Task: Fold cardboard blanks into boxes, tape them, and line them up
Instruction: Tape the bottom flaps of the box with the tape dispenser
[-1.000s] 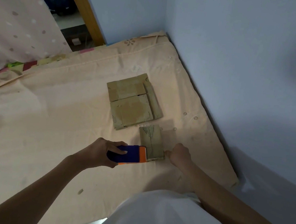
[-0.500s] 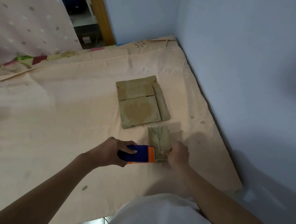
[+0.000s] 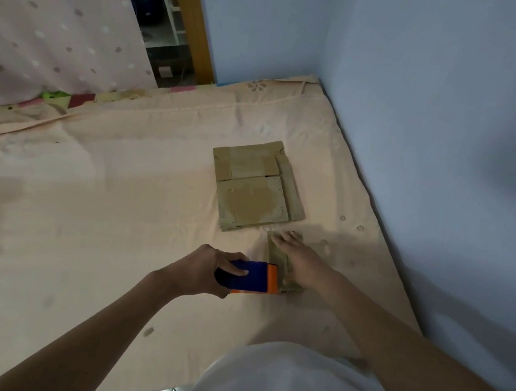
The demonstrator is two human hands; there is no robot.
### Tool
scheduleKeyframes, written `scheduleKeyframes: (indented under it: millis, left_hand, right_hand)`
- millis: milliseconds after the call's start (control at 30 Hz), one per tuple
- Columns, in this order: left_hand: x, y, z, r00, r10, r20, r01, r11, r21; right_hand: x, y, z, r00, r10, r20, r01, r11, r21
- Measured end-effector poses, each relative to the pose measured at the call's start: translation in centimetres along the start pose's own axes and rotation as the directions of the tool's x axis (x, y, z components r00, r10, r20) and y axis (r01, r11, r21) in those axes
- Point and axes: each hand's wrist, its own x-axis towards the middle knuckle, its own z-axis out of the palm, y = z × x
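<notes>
A small folded cardboard box (image 3: 276, 253) lies on the peach bedsheet. My right hand (image 3: 299, 256) rests flat along its top, fingers stretched toward the far end. My left hand (image 3: 207, 270) grips a blue and orange tape dispenser (image 3: 256, 276), whose orange end touches the box's near left side. Just beyond, a larger stack of flat cardboard blanks (image 3: 256, 187) lies on the sheet.
The bed (image 3: 98, 223) fills the view, with a blue wall (image 3: 440, 121) along its right edge and far corner. A dotted curtain (image 3: 53, 20) hangs at the back left beside a wooden door frame (image 3: 191, 19). My white-clothed knee (image 3: 290, 390) is at the bottom.
My right hand has opened from a fist at the box's near end and slid forward flat along the top of the box. The left hand keeps the tape dispenser in place.
</notes>
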Motion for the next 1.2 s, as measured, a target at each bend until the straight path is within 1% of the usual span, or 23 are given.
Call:
scheduleKeyframes:
  millis: [33,100,267,467,700,900,1200]
  left_hand:
    - [0.0,0.1,-0.2,1.0,0.01,-0.004,-0.01,1.0,0.001]
    - [0.0,0.3,-0.3,1.0,0.022,-0.005,-0.022,1.0,-0.01]
    - [-0.3,0.1,-0.1,1.0,0.03,-0.009,-0.03,0.999,-0.022]
    - [-0.6,0.0,-0.1,1.0,0.024,0.004,-0.024,0.998,-0.052]
    - [-0.8,-0.2,-0.5,1.0,0.005,0.014,-0.004,0.996,-0.089]
    - [-1.6,-0.1,-0.8,1.0,-0.008,-0.017,0.006,0.989,-0.147]
    - [-3.8,-0.6,-1.6,0.997,-0.06,-0.056,0.049,0.982,-0.18]
  right_hand:
    - [0.1,0.1,-0.2,1.0,-0.018,0.021,0.018,1.0,-0.021]
    - [0.1,0.6,-0.6,0.999,-0.04,0.033,0.04,0.999,-0.003]
    - [0.2,1.3,0.9,0.995,-0.096,-0.001,0.096,0.995,0.027]
    - [1.2,2.0,0.8,0.981,-0.193,0.022,0.194,0.977,-0.085]
    - [2.1,3.0,1.5,0.985,-0.171,0.023,0.17,0.985,0.018]
    - [2.3,3.2,1.7,0.985,-0.174,0.008,0.174,0.984,0.039]
    - [2.9,3.8,2.0,0.986,-0.164,0.023,0.162,0.983,0.081]
